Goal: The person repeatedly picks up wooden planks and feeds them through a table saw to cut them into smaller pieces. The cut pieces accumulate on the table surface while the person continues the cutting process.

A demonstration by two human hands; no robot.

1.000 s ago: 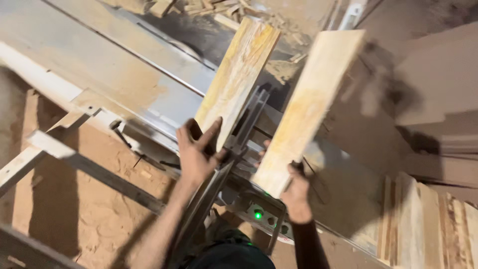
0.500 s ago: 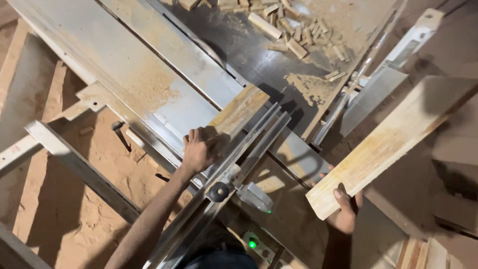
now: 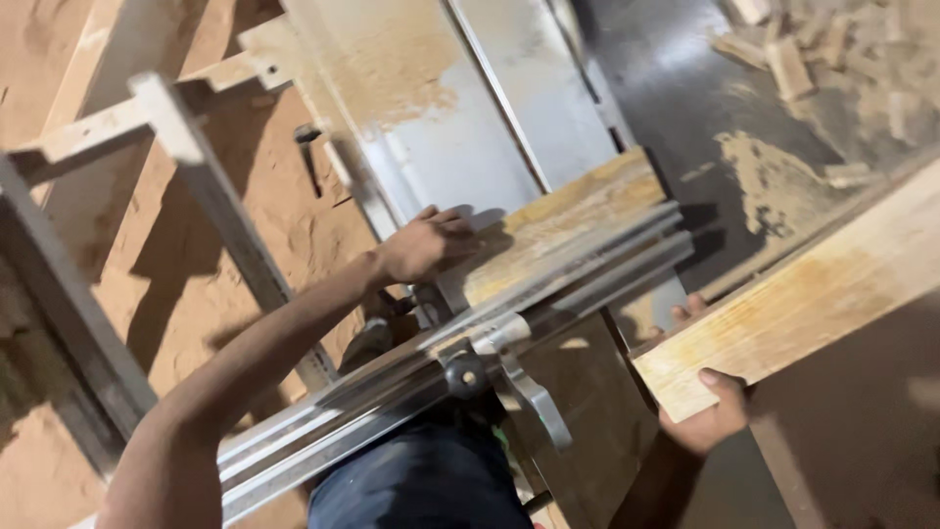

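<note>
Pale, rough-sawn wood fills both hands. The right hand [image 3: 710, 407], at about 5 o'clock in the view, clasps the near end of a long plank [image 3: 813, 289], thumb on top and fingers curled under the end grain. The plank runs away toward 2 o'clock, out over the dark part of the table [image 3: 666, 108], carried in the air as far as one can tell. It looks stiff and fairly heavy; held by one end it would likely lever down hard, so a hold nearer its middle would probably steady it.

The left hand [image 3: 426, 245], near centre, presses palm-down on the end of a second board [image 3: 568, 220], which lies flat on the table against a metal fence [image 3: 509, 313]. This board looks dry and splintery, apt to slide on the dusty steel.

The fence's ribbed rails run from 8 o'clock to 2 o'clock, with a lever [image 3: 519, 382] below. Offcuts [image 3: 803, 59] litter 1 o'clock. A steel frame [image 3: 196, 157] and sawdust floor [image 3: 294, 225] lie toward 9 o'clock, where there is open room.
</note>
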